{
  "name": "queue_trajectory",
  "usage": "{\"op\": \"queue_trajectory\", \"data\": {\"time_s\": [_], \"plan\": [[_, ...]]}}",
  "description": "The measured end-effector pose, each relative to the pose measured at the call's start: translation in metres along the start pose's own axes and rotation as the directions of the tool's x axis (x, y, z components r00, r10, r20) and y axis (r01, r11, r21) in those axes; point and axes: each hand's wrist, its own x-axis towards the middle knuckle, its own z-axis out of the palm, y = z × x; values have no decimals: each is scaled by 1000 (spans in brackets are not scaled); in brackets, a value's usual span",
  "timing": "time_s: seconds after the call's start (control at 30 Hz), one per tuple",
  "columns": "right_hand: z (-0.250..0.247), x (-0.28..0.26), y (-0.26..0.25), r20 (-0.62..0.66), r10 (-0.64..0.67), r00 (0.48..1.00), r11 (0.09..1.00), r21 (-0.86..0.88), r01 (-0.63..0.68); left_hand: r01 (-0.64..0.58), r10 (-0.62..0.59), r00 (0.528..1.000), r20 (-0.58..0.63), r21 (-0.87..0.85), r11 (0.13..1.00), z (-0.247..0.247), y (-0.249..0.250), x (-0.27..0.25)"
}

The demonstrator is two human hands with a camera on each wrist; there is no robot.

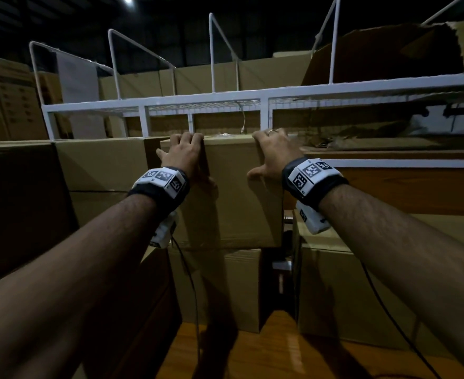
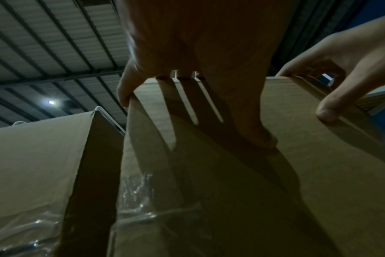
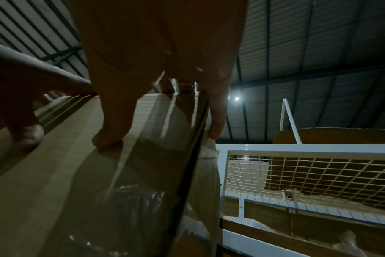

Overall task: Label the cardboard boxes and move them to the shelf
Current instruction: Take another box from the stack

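Observation:
A plain brown cardboard box (image 1: 233,192) stands on top of another box, right in front of the white wire shelf (image 1: 198,101). My left hand (image 1: 183,151) grips its top left edge, fingers curled over the top and thumb on the front face. My right hand (image 1: 273,149), with a ring, grips the top right corner the same way. The left wrist view shows the box front (image 2: 231,173) under my left hand (image 2: 198,52), with the right hand (image 2: 352,69) beyond. In the right wrist view, my right hand (image 3: 160,60) hooks the box edge (image 3: 66,173) beside the shelf frame (image 3: 297,149).
More cardboard boxes (image 1: 102,165) stand at the left, and stacked ones below (image 1: 214,285) and at the lower right (image 1: 362,283). Torn cardboard (image 1: 389,50) lies on the upper shelf at the right. A cable (image 1: 243,121) hangs under the shelf. Below is wooden floor (image 1: 252,356).

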Motion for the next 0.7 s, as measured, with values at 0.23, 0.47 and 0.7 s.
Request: {"op": "queue_trajectory", "data": {"time_s": [0.23,0.47,0.7], "plan": [[4,-1,-2,-8,-10,1000,1000,-10,10,-5,5,1000,-20,-6,1000,2,3,-2],[6,-2,-6,-21,-35,999,999,-13,35,-37,38,999,-9,77,996,-4,3,-4],[0,5,-3,28,-103,994,987,-118,106,-145,142,989,29,175,974,-7,-5,14]]}}
